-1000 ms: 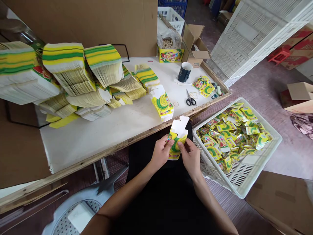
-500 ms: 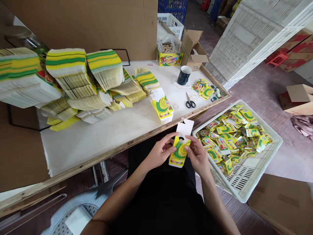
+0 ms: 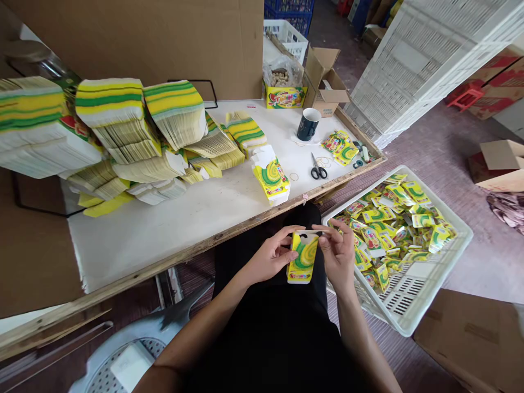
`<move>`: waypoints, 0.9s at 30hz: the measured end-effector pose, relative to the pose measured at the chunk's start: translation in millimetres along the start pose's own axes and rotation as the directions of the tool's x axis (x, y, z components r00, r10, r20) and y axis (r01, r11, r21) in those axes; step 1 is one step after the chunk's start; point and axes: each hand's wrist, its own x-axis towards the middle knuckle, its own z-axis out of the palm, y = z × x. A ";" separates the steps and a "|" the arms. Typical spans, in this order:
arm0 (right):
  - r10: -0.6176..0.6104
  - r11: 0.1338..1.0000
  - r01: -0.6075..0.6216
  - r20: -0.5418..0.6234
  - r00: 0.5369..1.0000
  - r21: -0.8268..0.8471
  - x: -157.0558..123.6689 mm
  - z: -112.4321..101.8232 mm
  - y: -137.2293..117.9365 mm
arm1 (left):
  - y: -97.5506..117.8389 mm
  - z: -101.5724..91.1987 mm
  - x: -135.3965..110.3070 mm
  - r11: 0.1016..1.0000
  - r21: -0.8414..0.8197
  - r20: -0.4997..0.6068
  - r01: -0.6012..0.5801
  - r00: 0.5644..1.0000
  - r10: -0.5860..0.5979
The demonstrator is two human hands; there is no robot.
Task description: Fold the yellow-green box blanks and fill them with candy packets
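I hold a small yellow and green printed carton (image 3: 303, 257) over my lap, just below the table's front edge. My left hand (image 3: 272, 255) grips its left side with fingers curled over the top. My right hand (image 3: 338, 252) pinches its right side and top flap, which is folded down. A short pile of the same flat cartons (image 3: 272, 176) lies on the white table (image 3: 192, 210) close to me. To my right, a white plastic crate (image 3: 426, 305) holds many folded cartons.
Tall fanned stacks of flat cartons (image 3: 110, 131) fill the table's left half. A dark mug (image 3: 308, 123), scissors (image 3: 318, 167), rubber bands and a few cartons lie at its far right. Cardboard sheets stand behind; stacked white crates (image 3: 421, 60) and boxes sit on the floor.
The carton's white top flap, standing up a second ago, has been folded down and closed. Both hands shifted slightly lower with the carton.
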 end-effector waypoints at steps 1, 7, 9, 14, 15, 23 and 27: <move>0.005 1.000 -0.005 0.005 1.000 0.001 1.1 -2.3 -1.3 | -0.8 0.1 0.3 0.999 0.032 -0.041 -0.024 0.999 0.026; 0.197 0.976 -0.218 0.333 0.922 0.026 2.3 -11.0 -5.8 | -9.8 2.9 -0.6 0.991 0.109 -0.101 -0.075 0.991 0.086; 0.221 0.975 -0.221 0.300 0.928 -0.036 1.3 -8.6 -3.7 | -11.5 3.6 -1.7 0.994 0.089 -0.064 -0.055 0.996 0.061; 0.201 0.967 -0.156 0.224 0.954 -0.202 1.8 0.9 -3.5 | -10.6 4.4 -2.5 1.000 -0.002 -0.063 -0.013 0.998 0.013; 0.196 0.965 -0.146 0.228 0.954 -0.219 1.8 2.4 -4.3 | -9.9 4.3 -2.3 1.000 -0.012 -0.086 -0.007 0.996 0.006; 0.159 0.986 -0.150 0.139 0.978 -0.070 0.0 0.6 0.0 | -5.4 3.4 1.8 0.990 -0.136 -0.102 0.037 0.994 -0.051; 0.121 0.983 -0.130 0.074 0.990 0.132 0.7 3.6 0.5 | -11.5 16.3 4.4 0.996 -0.086 -0.155 -0.015 0.988 0.002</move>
